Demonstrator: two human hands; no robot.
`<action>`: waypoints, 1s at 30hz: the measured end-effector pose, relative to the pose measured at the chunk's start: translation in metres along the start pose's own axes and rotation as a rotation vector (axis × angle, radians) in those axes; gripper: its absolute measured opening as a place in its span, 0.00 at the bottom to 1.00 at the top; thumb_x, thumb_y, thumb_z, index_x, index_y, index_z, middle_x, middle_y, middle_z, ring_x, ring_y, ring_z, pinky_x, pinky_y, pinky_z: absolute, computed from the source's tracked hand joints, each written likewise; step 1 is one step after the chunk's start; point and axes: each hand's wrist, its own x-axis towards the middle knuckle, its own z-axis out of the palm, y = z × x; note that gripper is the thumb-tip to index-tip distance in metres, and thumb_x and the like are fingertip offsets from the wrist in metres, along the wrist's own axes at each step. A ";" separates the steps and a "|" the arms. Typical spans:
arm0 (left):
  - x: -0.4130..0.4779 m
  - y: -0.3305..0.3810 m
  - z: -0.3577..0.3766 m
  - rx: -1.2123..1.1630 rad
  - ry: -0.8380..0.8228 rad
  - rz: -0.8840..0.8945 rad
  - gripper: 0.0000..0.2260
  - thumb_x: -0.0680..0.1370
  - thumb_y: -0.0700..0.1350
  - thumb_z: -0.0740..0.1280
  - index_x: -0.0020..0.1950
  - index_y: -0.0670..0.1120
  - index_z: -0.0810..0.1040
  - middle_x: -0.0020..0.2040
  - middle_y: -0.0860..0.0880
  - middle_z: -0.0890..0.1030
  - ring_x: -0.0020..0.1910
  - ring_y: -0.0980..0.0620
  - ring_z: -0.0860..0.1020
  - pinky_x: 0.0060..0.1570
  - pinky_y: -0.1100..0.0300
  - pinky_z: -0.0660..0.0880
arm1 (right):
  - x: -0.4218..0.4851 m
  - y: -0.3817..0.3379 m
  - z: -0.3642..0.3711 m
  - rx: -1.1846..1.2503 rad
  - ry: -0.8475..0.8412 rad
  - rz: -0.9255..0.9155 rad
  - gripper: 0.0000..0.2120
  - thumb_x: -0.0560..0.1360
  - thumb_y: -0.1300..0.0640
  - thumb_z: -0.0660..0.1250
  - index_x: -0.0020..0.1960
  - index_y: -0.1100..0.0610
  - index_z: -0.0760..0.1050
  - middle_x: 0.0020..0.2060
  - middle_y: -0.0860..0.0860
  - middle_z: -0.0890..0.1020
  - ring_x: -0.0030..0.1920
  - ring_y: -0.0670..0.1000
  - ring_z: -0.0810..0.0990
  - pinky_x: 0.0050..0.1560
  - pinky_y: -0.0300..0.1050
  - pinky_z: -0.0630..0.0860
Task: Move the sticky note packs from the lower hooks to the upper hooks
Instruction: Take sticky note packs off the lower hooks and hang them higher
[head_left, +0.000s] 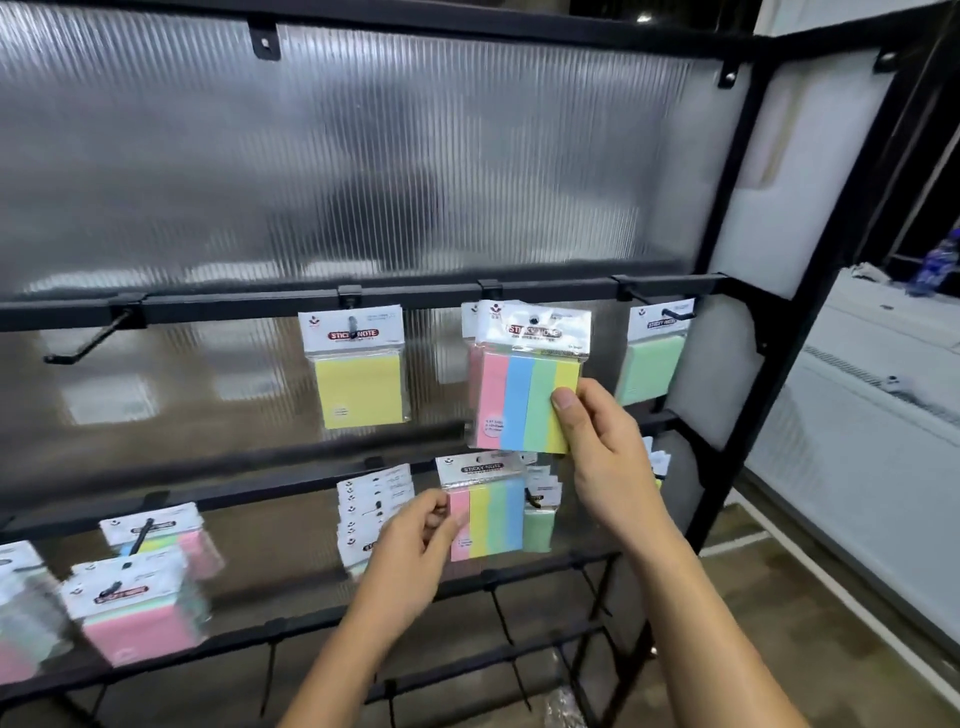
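My right hand (602, 447) pinches the lower right corner of a four-colour striped sticky note pack (524, 379), held up at the upper rail (415, 299) with its hang hole at a hook there. My left hand (415, 535) grips the left edge of a second striped pack (488, 514) at the lower rail. A yellow pack (358, 369) and a green pack (652, 353) hang from upper hooks. The upper hook at far left (88, 340) is bare.
Several more packs hang from lower hooks: pink and striped ones at lower left (137, 608), a white-topped stack (371, 509) by my left hand, a green one (540, 525) behind. The rack's black frame post (737, 332) stands to the right; a ribbed translucent panel backs it.
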 end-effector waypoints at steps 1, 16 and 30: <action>0.001 0.002 0.005 0.024 0.030 0.014 0.06 0.80 0.44 0.65 0.43 0.52 0.75 0.32 0.59 0.73 0.31 0.63 0.70 0.34 0.67 0.68 | 0.003 0.003 -0.004 0.005 -0.019 -0.002 0.14 0.82 0.52 0.58 0.41 0.58 0.69 0.34 0.52 0.69 0.35 0.46 0.66 0.34 0.36 0.63; -0.004 0.020 0.024 0.113 0.112 0.018 0.07 0.80 0.43 0.65 0.44 0.54 0.74 0.31 0.67 0.74 0.32 0.64 0.71 0.35 0.70 0.67 | 0.019 0.031 -0.018 0.101 -0.144 0.067 0.17 0.82 0.45 0.58 0.45 0.59 0.71 0.36 0.54 0.71 0.37 0.48 0.69 0.39 0.44 0.66; 0.003 0.017 0.020 0.105 0.132 0.003 0.05 0.79 0.43 0.66 0.44 0.51 0.75 0.32 0.64 0.75 0.33 0.63 0.71 0.37 0.70 0.68 | 0.031 0.034 -0.011 0.072 -0.119 0.087 0.23 0.81 0.44 0.57 0.47 0.66 0.70 0.37 0.54 0.70 0.37 0.50 0.67 0.39 0.47 0.64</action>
